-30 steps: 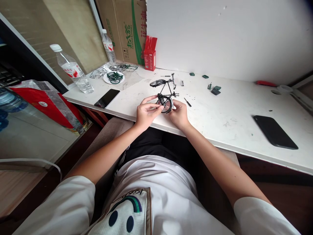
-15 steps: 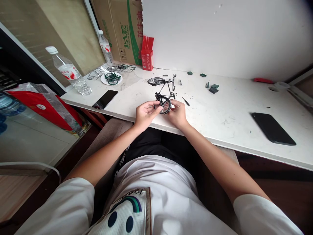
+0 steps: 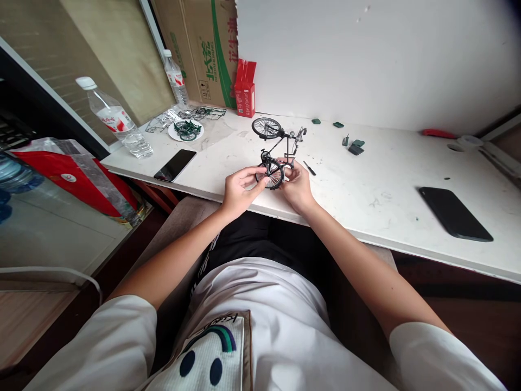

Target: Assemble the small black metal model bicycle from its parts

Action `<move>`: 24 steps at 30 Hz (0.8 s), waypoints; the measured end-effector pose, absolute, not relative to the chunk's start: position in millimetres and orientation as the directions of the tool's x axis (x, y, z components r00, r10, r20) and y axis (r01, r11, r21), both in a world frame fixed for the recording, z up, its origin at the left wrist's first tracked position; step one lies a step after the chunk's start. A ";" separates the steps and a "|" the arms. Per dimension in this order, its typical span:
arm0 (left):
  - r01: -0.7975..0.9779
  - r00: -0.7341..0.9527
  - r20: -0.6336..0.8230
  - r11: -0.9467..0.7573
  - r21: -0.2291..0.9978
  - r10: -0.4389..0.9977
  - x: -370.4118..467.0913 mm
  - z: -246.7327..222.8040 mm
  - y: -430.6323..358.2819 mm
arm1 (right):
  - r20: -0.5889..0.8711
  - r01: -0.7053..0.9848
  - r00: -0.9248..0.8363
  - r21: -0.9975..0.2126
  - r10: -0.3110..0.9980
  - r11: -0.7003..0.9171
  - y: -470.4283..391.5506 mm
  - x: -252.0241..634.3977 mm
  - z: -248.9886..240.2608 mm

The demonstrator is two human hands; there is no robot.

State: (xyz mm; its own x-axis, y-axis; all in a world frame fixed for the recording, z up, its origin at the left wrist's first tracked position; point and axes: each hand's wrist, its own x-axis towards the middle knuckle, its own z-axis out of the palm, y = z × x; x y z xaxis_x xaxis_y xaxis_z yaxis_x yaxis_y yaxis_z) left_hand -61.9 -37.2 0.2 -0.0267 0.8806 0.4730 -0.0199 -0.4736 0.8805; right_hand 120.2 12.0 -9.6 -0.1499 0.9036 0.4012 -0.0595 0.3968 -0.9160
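A small black model bicycle [image 3: 280, 145] is held between both hands near the front edge of the white table. Its rear wheel lies closest to me, while the front wheel and handlebar point away toward the wall. My left hand [image 3: 243, 189] pinches the left side of the rear wheel between thumb and fingers. On the other side, my right hand [image 3: 297, 185] has its fingers closed around the rear end, by the wheel and saddle; its fingertips are partly hidden. A thin dark tool [image 3: 309, 168] lies just right of the bicycle.
The white table [image 3: 366, 190] carries a phone [image 3: 175, 165], a white plate [image 3: 198, 136] with green bicycle parts, and water bottles [image 3: 122, 127] at left. A red box [image 3: 245, 89] stands against the wall. Dark green pieces [image 3: 356, 147] and a black phone-like slab [image 3: 455, 213] lie to the right.
The bicycle has tilted, its front wheel and handlebar shifting right and the front wheel rising slightly in view. Both hands keep hold of its rear end.
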 end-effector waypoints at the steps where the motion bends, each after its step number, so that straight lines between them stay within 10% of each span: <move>1: -0.016 -0.025 0.477 -0.477 0.879 0.879 -62.0 0.4 -37.4 | 0.411 -0.078 -0.148 -0.912 0.900 0.404 13.6 120.0 -11.7; 24: -0.138 -0.151 0.416 -0.436 0.889 0.897 -61.7 5.5 -32.0 | 0.240 -0.247 -0.186 -0.950 0.953 0.191 5.4 121.2 3.4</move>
State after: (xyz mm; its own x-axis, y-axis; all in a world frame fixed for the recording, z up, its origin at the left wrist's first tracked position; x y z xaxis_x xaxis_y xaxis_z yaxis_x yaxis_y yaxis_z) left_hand -61.7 -32.0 5.5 -0.1513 0.8965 0.4163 -0.1379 -0.4362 0.8892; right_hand 121.2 5.4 3.4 -0.1861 0.9528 0.2399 -0.2466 0.1911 -0.9501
